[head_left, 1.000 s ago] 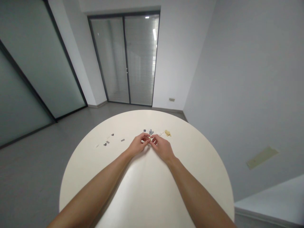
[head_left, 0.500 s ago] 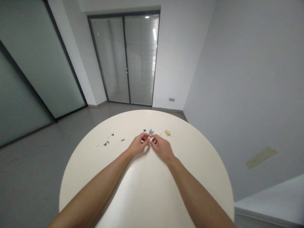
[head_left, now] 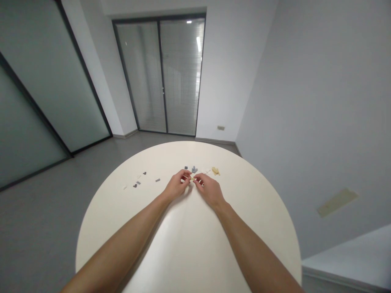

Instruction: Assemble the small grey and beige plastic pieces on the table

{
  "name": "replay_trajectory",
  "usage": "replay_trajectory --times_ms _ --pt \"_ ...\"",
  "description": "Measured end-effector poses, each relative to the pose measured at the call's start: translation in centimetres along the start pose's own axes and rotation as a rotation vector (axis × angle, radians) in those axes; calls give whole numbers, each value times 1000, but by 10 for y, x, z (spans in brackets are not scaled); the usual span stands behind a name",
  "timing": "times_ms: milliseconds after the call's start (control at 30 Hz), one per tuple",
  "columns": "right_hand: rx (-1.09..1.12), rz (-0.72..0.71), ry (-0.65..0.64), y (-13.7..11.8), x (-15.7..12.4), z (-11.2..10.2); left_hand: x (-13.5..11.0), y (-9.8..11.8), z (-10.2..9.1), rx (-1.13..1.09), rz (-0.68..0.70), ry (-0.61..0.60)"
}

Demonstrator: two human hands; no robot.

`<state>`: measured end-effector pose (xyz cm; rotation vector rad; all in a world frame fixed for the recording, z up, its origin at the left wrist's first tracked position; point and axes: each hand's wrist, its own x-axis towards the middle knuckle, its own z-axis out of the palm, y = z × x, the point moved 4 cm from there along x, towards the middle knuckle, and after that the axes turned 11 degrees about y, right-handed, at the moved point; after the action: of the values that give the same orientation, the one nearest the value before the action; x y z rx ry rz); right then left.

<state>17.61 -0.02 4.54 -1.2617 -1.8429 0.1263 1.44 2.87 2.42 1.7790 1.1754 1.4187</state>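
Observation:
Near the middle of a round white table (head_left: 195, 252), my left hand (head_left: 177, 185) and my right hand (head_left: 209, 188) meet fingertip to fingertip. Between them is a small yellow piece (head_left: 192, 178), which looks like a toy building brick and is partly hidden by the fingers. Both hands pinch it from opposite sides. Just beyond the fingers lie a blue-grey cluster of pieces (head_left: 194, 169) and a small dark piece (head_left: 186, 167). White pieces (head_left: 207, 171) and a heap of yellow pieces (head_left: 215, 171) lie past my right hand.
To the left, a grey flat piece (head_left: 157, 180), dark pieces (head_left: 135, 186) and a small white piece (head_left: 124, 187) are scattered on the table. Behind the table stands a glass door (head_left: 180, 81); a wall (head_left: 320, 101) runs along the right.
My fingers have shifted slightly around the small yellow piece, with the right fingertips a little farther from the left. The pieces on the table lie where they were.

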Motion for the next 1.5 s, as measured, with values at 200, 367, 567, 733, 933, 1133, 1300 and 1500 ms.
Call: replay_trajectory --times_ms 200,367,567,733,933,1133,1300,1500 --pt "-10 29 26 2 0 -1 0 2 -1 -11 9 -4" --pt "-19 52 35 3 0 0 0 3 -2 -4 14 -6" --pt "-17 53 33 3 -1 0 1 2 -1 3 18 -4" --pt "-21 49 30 2 -1 -2 2 7 -3 13 42 -6" --pt "-18 57 33 2 -1 -2 3 8 -4 23 51 -5" --pt "-10 34 34 1 -1 -1 3 8 -3 40 54 -2" --pt "-11 13 35 1 -1 -1 3 7 -4 66 62 -2" --pt "-9 -6 35 1 -1 -1 2 7 -4 70 54 -15"
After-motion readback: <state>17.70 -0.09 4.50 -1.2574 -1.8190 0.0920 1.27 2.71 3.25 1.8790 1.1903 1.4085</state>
